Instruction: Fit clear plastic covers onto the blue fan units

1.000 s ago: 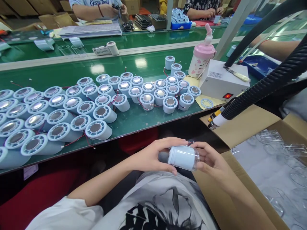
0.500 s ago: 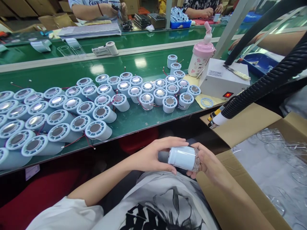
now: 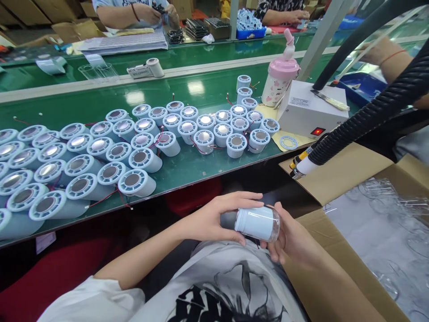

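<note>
Below the green bench (image 3: 208,91), both hands grip a pale cylinder (image 3: 257,223) lying sideways, axis left-right.

- A pale blue cylinder (image 3: 256,222) is showing a clear cap.
- The green bench (image 3: 187,170) is carrying pale blue cylinders (image 3: 137,157) with silvery faces and red wires.
- A pink-lidded bottle (image 3: 280,80) is showing pink hearts.
- The white box (image 3: 310,109) is glowing red at its switch.

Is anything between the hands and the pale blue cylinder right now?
Nothing visible: the left hand grips the pale blue cylinder from its left end and the right hand cups its clear-capped right end directly.
</note>
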Available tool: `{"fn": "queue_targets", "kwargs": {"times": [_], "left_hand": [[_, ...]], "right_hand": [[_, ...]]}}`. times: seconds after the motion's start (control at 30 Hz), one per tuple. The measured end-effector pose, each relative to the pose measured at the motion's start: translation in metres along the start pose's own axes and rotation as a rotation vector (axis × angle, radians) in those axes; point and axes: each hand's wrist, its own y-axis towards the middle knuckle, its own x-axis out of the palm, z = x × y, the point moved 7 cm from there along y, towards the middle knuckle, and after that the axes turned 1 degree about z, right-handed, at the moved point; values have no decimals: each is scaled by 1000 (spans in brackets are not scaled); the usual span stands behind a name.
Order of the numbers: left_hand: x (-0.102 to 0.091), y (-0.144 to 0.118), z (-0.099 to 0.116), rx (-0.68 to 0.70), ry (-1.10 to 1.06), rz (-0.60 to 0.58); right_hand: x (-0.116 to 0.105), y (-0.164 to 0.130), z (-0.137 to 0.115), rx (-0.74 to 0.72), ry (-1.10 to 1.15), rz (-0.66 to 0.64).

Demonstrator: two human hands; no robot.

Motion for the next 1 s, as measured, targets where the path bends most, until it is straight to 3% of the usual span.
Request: {"fn": "queue_targets", "kwargs": {"times": [0.17, 0.27, 0.37, 0.5, 0.6, 0.67, 0.8, 0.87, 1.0], "left_hand": [[1, -1, -1, -56, -21, 28], [1, -2, -3, -160, -63, 54], [0, -4, -5, -267, -89, 80], [-1, -5, -7, -342, -139, 95], [2, -6, -11, -391, -203, 72], [3, -7, -12, -405, -246, 44], [2, -8, -9, -330, -268, 19], [2, -10, -10, -321, -285, 10], [8, -15, -19, -399, -403, -9]], "right_hand": [[5, 0, 6, 115, 27, -103], [1, 2, 9, 49, -50, -106], [-13, -2, -6, -309, -245, 19], [-8, -27, -33, -929, -767, 122], [3, -39, -37, -1165, -1066, 99], [0, -36, -38, -1114, -1021, 94], [-13, -21, -31, -710, -526, 60], [-12, -18, -25, -573, -371, 23], [-15, -12, -20, -464, -386, 63]]}}
